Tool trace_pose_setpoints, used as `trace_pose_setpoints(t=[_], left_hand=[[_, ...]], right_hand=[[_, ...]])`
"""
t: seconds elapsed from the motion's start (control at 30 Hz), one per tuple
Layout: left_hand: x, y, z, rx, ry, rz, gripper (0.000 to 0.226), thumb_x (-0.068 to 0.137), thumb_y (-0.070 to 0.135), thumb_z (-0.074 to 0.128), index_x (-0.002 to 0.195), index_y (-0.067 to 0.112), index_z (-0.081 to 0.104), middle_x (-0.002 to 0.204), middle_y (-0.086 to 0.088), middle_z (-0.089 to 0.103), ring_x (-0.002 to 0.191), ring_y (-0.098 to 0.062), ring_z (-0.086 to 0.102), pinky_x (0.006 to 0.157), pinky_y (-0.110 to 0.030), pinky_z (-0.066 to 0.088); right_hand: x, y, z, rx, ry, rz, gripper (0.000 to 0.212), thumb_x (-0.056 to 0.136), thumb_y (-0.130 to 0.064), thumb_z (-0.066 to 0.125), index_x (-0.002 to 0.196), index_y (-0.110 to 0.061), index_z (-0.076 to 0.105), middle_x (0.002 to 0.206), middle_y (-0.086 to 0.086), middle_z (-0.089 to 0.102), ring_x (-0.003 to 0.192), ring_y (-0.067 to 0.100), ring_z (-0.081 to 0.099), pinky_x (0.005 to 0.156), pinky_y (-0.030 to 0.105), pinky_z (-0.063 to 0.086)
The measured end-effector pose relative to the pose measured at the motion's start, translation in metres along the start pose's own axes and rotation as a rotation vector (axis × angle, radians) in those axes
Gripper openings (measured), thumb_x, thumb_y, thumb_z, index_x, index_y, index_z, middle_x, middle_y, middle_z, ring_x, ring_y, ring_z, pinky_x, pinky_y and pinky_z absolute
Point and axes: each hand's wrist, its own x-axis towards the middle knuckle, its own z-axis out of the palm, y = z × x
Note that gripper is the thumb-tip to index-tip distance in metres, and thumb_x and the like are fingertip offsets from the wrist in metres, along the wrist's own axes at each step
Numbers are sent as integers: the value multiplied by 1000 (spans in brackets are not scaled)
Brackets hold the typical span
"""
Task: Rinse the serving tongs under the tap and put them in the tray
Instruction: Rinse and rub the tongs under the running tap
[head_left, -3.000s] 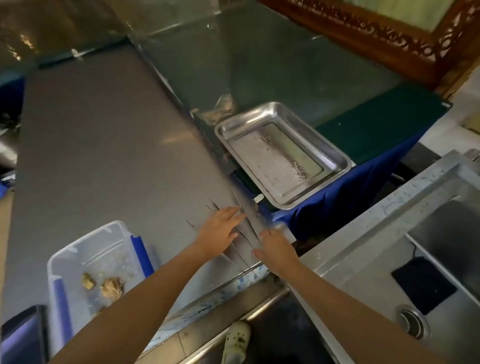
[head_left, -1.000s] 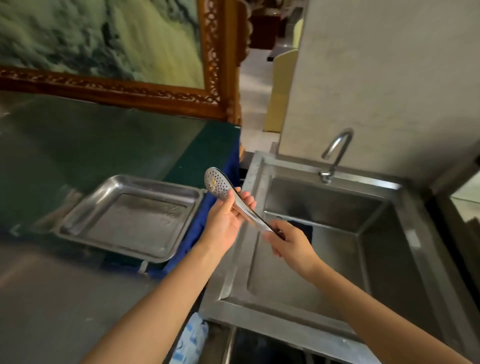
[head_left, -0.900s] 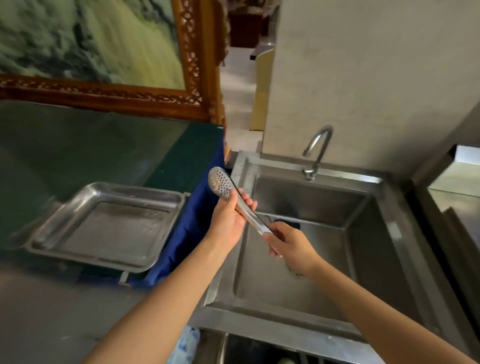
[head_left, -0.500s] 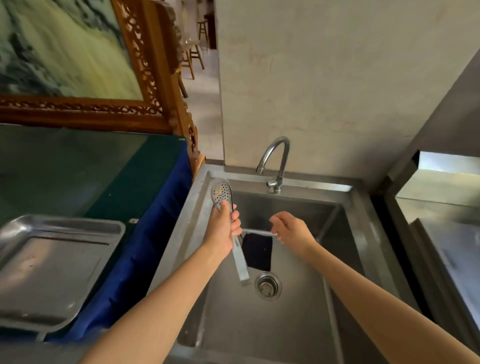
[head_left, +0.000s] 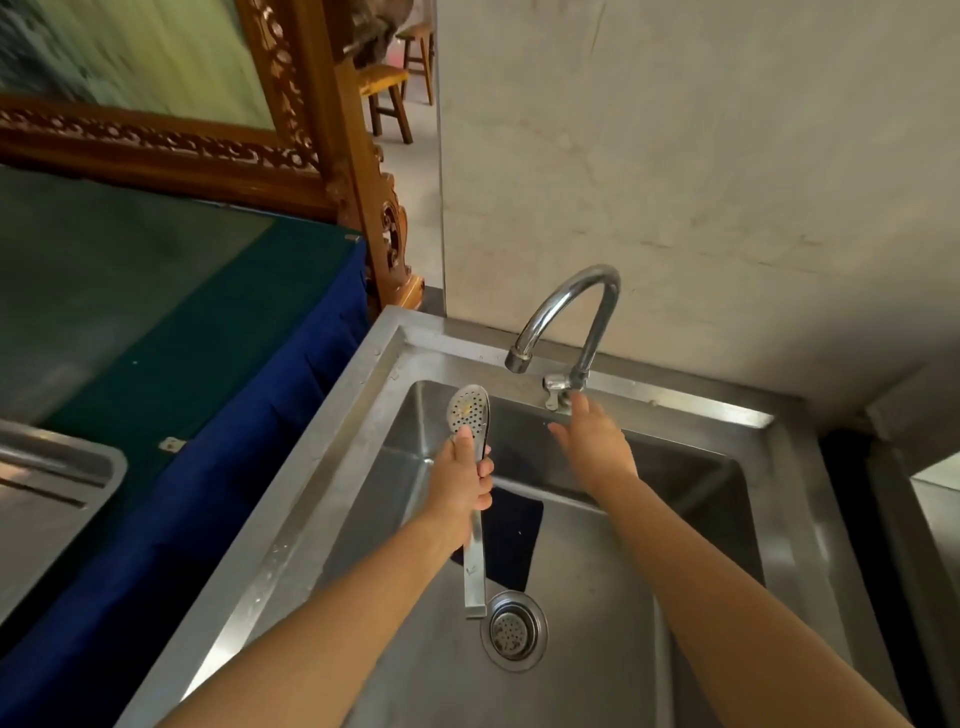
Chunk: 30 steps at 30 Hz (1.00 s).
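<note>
My left hand (head_left: 464, 483) grips the steel serving tongs (head_left: 474, 566) around their middle, over the sink basin. Their perforated round head (head_left: 467, 410) points up toward the tap, and the handle end hangs down near the drain. My right hand (head_left: 592, 441) reaches out with straight fingers, and its fingertips are at the tap's handle (head_left: 558, 387). The curved chrome tap (head_left: 571, 312) stands at the sink's back rim, with no water running. A corner of the steel tray (head_left: 62, 467) shows at the left edge.
The steel sink (head_left: 332, 467) has a drain strainer (head_left: 513, 630) and a dark cloth (head_left: 511, 540) on its floor. A blue-skirted green table (head_left: 208, 364) stands to the left with a carved wooden frame behind it. A plain wall rises behind the tap.
I picked the tongs up from the counter and turned to the sink. My right hand let go of the tongs and reached forward to the tap handle. My left hand now holds them alone.
</note>
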Motion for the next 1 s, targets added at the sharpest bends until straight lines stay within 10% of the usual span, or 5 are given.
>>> trace_pose_setpoints(t=[0.47,1.0], left_hand=[[72,-60,6,85,-94,9,33,101,36,30,85,13,47,54,5,41,34,0,29,32,-14,24],[72,-67,-3,101,-152,10,28,101,32,30,85,14,45,56,4,40,34,0,28,31,-13,24]], right_hand=[[61,29,56,-316,32,-240,59,87,-1,56,137,-7,26,133,17,43,99,39,58,77,49,52],[71,22,48,-250,38,-253,40,97,-13,39,135,-2,30,123,21,51,102,38,56,81,46,48]])
